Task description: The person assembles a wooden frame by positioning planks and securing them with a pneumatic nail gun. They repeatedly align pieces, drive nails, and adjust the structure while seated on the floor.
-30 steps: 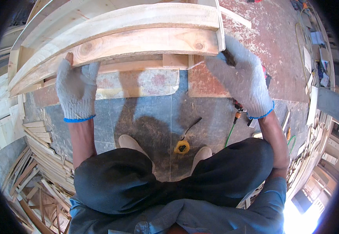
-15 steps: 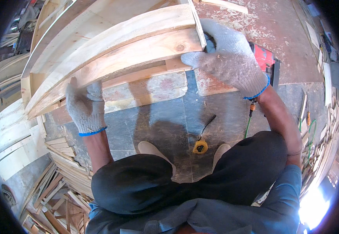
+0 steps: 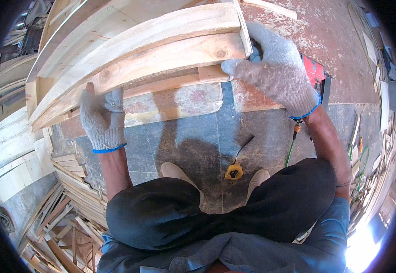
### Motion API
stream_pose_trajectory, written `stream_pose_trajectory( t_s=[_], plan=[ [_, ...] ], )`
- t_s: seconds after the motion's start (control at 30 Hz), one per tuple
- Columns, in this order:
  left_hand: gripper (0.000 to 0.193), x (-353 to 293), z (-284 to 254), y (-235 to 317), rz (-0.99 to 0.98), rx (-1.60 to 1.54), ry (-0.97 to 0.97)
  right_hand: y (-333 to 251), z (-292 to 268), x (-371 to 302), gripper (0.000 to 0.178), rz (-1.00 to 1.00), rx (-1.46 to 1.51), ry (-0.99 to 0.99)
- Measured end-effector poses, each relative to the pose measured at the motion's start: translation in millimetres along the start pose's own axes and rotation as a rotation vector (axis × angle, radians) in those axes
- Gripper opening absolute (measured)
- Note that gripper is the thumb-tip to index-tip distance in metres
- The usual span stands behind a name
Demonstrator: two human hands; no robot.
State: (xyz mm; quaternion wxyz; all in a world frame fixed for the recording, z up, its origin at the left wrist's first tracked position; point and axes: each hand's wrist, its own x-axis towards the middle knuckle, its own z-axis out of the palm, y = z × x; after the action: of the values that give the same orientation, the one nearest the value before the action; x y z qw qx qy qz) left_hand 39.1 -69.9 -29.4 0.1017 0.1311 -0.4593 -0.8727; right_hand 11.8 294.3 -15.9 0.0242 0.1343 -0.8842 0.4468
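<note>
A large pale wooden frame (image 3: pixel 170 54) with curved, layered boards fills the upper left. Both my hands wear white knitted gloves with blue cuffs. At the frame's near lower edge, my left hand (image 3: pixel 103 117) is closed on the board, its thumb up against the face and some fingers tucked out of sight. Around the right end board my right hand (image 3: pixel 277 68) is closed, thumb on the near side and fingertips hidden behind the wood. A red power tool (image 3: pixel 312 70) with a black end lies just beyond my right wrist, partly covered by it.
Between my feet a yellow tape measure (image 3: pixel 233 171) rests on the dark floor. A green hose (image 3: pixel 290 152) runs from an orange-and-metal fitting below my right wrist. Stacked wood strips (image 3: pixel 82 193) lie at left, and more strips (image 3: pixel 374 182) at right. A worn reddish board (image 3: pixel 252 96) lies under the frame.
The wooden frame has shifted slightly right, and both hands have moved with it, keeping their hold. The tape measure stays in place.
</note>
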Motion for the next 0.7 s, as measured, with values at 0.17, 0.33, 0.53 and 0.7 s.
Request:
stream_pose_trajectory(
  t_s=[0.17, 0.33, 0.53, 0.7],
  plan=[
    [0.027, -1.8, 5.2, -2.4, 0.042, 0.039, 0.078, -0.9, -1.8, 0.7, 0.061, 0.007, -0.024, -0.012],
    [0.030, 2.5, -2.3, 2.6, -0.013, 0.014, 0.074, 2.2, 1.8, 1.0, 0.061, -0.028, -0.019, 0.023],
    [0.029, 1.7, -0.2, 0.0, 0.031, 0.055, 0.106, 2.7, 0.6, -0.4, 0.062, -0.016, -0.040, 0.024],
    [0.029, 2.8, -1.8, 1.7, 0.048, 0.117, 0.033, 0.7, -2.5, 2.0, 0.063, -0.001, -0.010, -0.016]
  ],
)
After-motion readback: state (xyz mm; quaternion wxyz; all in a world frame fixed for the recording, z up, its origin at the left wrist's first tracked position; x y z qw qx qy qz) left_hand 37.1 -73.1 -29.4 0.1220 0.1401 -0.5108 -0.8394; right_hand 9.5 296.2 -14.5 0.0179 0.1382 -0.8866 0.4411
